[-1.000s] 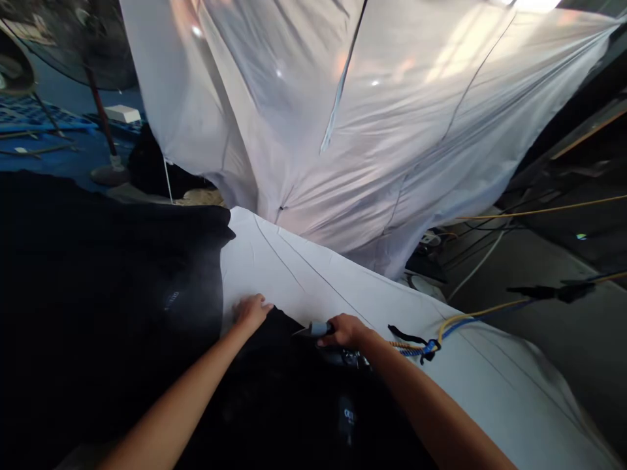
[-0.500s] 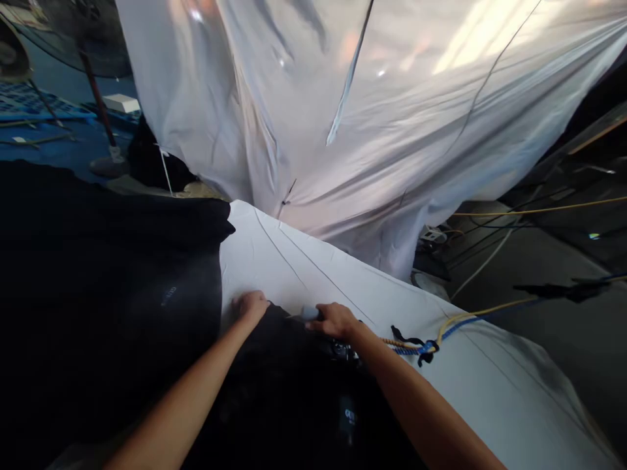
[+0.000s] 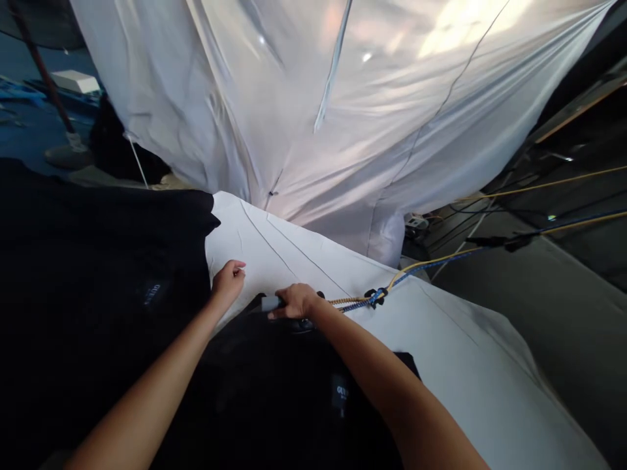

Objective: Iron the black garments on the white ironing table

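Note:
My right hand (image 3: 298, 300) grips a corded steam iron (image 3: 272, 303) with a light grey front end; its dark body is mostly hidden under my hand. The iron is on the top end of a black garment (image 3: 274, 385) with a small white-lettered label. My left hand (image 3: 229, 279) is beside the garment's upper left edge, over the white-covered board (image 3: 274, 251). Its fingers are curled together, and nothing shows in them. Farther left lies another black garment (image 3: 108, 261), also with a printed label.
Blue and yellow hoses (image 3: 406, 271) run from the iron to the right. A large white sheet (image 3: 304, 130) hangs behind the board. At the back left stand a fan's pole (image 3: 44, 78) and a white box (image 3: 76, 81). Cables and dark equipment fill the right side.
My left hand has come off the garment's edge and moved up and left. The iron has shifted left in my right hand, pulling its hoses along. The view has turned slightly right.

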The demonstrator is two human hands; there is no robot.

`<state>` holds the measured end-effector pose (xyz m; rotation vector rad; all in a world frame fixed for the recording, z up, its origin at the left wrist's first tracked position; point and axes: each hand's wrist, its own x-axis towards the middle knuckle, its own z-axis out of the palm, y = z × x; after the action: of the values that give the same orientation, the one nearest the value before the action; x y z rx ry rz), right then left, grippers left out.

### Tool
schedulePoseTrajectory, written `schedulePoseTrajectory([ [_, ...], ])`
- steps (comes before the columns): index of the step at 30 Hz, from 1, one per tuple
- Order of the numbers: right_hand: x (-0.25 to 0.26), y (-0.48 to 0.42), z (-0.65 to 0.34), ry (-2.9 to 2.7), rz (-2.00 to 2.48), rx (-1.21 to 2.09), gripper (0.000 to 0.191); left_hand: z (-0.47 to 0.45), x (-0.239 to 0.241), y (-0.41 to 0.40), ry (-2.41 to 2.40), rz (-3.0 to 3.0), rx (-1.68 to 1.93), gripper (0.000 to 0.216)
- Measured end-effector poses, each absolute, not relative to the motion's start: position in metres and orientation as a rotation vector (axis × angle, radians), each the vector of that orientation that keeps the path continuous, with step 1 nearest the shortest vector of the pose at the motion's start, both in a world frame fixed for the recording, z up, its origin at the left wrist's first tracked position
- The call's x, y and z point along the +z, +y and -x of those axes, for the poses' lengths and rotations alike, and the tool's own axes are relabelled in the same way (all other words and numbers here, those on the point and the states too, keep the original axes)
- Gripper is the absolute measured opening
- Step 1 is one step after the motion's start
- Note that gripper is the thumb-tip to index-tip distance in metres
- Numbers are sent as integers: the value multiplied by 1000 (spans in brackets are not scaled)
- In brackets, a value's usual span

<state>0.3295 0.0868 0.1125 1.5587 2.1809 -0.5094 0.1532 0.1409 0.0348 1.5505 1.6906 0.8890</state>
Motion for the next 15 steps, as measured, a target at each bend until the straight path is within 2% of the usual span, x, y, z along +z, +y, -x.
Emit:
schedulePoseTrajectory([
  [9,122,43,-350,2107,-1530,-602,60,-156,23,127,1637,-1576,774,19],
  [15,123,49,-355,2106,-1513,-588,59,-158,27,129,1639,-1558,782,21],
])
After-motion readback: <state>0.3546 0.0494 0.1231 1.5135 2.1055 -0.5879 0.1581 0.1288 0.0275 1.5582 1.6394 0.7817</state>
